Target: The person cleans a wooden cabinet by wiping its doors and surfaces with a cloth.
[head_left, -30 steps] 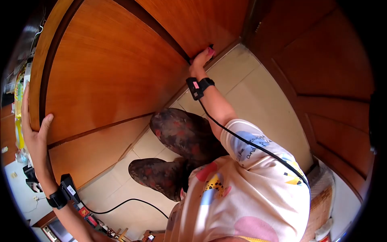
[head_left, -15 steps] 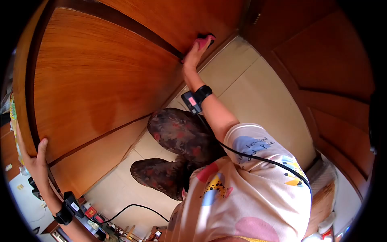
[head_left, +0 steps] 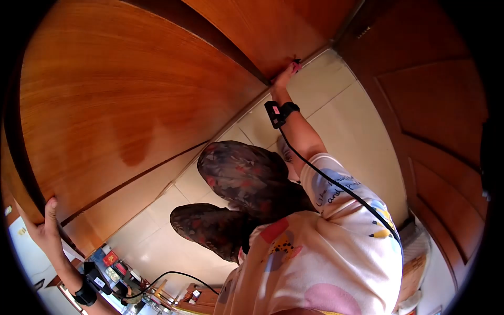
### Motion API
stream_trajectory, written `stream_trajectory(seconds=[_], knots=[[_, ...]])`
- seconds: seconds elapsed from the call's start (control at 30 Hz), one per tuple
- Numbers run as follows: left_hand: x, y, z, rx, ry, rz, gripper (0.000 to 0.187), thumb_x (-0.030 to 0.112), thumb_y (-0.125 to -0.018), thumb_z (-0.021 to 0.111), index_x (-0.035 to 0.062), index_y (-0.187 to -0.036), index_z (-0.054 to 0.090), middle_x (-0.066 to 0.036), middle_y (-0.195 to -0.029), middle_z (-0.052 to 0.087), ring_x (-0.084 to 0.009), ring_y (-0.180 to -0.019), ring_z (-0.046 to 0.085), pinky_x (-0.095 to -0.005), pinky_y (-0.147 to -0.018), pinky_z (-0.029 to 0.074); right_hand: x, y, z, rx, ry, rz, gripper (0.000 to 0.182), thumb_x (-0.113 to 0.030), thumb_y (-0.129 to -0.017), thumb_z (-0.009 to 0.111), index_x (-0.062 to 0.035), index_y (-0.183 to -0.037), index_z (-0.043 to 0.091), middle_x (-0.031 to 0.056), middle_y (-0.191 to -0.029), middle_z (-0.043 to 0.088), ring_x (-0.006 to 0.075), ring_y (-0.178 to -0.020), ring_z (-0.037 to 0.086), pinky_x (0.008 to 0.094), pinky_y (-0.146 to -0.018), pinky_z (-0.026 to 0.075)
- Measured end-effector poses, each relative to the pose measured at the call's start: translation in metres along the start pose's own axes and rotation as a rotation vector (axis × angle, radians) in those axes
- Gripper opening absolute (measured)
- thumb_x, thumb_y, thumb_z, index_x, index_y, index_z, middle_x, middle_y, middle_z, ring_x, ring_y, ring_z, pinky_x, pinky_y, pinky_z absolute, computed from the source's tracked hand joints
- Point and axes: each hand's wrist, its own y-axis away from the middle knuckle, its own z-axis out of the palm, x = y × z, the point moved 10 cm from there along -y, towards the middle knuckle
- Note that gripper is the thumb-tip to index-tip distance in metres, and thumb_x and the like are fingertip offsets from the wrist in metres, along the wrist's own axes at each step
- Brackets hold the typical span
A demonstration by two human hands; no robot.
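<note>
hands on a polished wooden door

since a second ago the right hand (head_left: 286, 73) has slid along the dark groove toward the bottom corner of the door (head_left: 131, 94), and the left hand (head_left: 44, 226) has dropped lower on the door's outer edge. the door is broad, glossy orange-brown wood with fine straight grain, a darker damp-looking patch in the middle and narrow dark grooves dividing its panels. the right hand presses a small pink cloth (head_left: 295, 65) against the wood where the door meets the floor (head_left: 336, 121); the fingers look bent over the cloth, though they are too small to read finely. the left hand hooks over the door's edge, thumb on the face and fingers wrapped behind, gripping it. each wrist wears a black band with a boxy device (head_left: 274, 113), and a thin black cable (head_left: 336, 186) runs up the right arm over a pale printed shirt. the floor is smooth cream tile with thin joints. a second panelled door (head_left: 436, 115), darker brown, stands at the right.
</note>
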Motion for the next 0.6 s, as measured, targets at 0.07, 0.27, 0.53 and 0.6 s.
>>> stream_trajectory(seconds=[0.07, 0.27, 0.53, 0.6], knots=[[-0.006, 0.002, 0.001, -0.020, 0.003, -0.009, 0.068, 0.013, -0.085, 0.076, 0.0010, -0.142, 0.041, -0.008, -0.127, 0.056, -0.0153, -0.109, 0.054, -0.0255, -0.099, 0.039, -0.008, 0.009, -0.005, 0.065, 0.044, -0.019, 0.055, -0.046, -0.099, 0.041, -0.0133, -0.142, 0.034, 0.0067, -0.138, 0.044, 0.0248, -0.126, 0.043, 0.0437, -0.107, 0.034], [0.004, -0.002, 0.003, -0.017, -0.036, 0.025, 0.067, 0.014, -0.085, 0.076, 0.0032, -0.142, 0.042, -0.007, -0.127, 0.056, -0.0156, -0.108, 0.054, -0.0259, -0.099, 0.040, 0.028, 0.057, -0.010, 0.006, 0.062, 0.252, 0.056, -0.040, -0.101, 0.043, -0.0131, -0.149, 0.031, 0.0029, -0.129, 0.050, 0.0176, -0.118, 0.046, 0.0308, -0.105, 0.033], [0.008, -0.002, 0.003, 0.002, -0.164, 0.097, 0.071, 0.026, -0.087, 0.074, 0.0063, -0.145, 0.040, -0.012, -0.132, 0.055, -0.0214, -0.116, 0.054, -0.0299, -0.103, 0.038, 0.011, 0.022, -0.006, 0.069, -0.030, 0.391, 0.025, -0.038, -0.102, 0.040, -0.0250, -0.122, 0.050, -0.0060, -0.102, 0.058, 0.0121, -0.096, 0.054, 0.0294, -0.083, 0.044], [-0.013, 0.003, 0.000, -0.006, -0.091, 0.023, 0.070, 0.023, -0.087, 0.074, 0.0053, -0.145, 0.039, -0.012, -0.133, 0.054, -0.0205, -0.116, 0.053, -0.0290, -0.103, 0.038, -0.004, -0.016, -0.006, 0.015, 0.012, 0.238, 0.024, -0.032, -0.104, 0.037, -0.0244, -0.125, 0.046, -0.0035, -0.111, 0.058, 0.0135, -0.102, 0.054, 0.0317, -0.088, 0.044]])
